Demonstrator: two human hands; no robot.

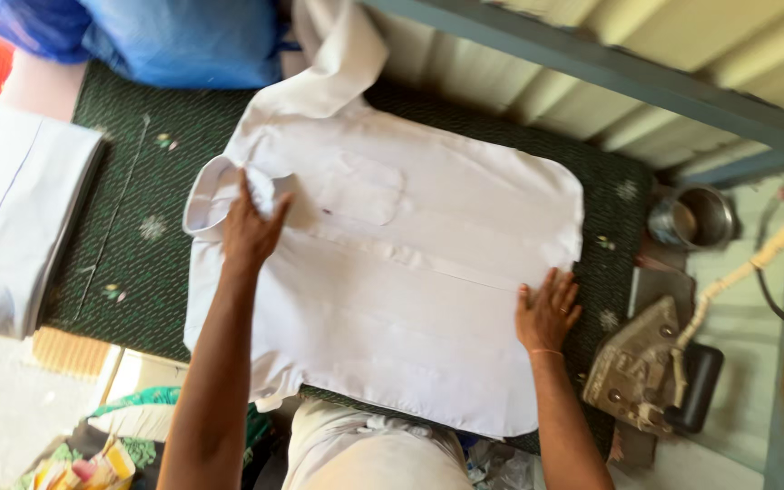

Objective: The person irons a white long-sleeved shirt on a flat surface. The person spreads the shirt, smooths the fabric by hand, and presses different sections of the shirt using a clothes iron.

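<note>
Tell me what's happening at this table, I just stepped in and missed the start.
A person has a white shirt spread flat, front up, on a dark green patterned cloth. Their left hand presses near the collar, while the right hand lies flat on the shirt's hem edge. An iron rests off to the right, untouched, beside a metal cup. Folded white garments lie stacked at the left.
</note>
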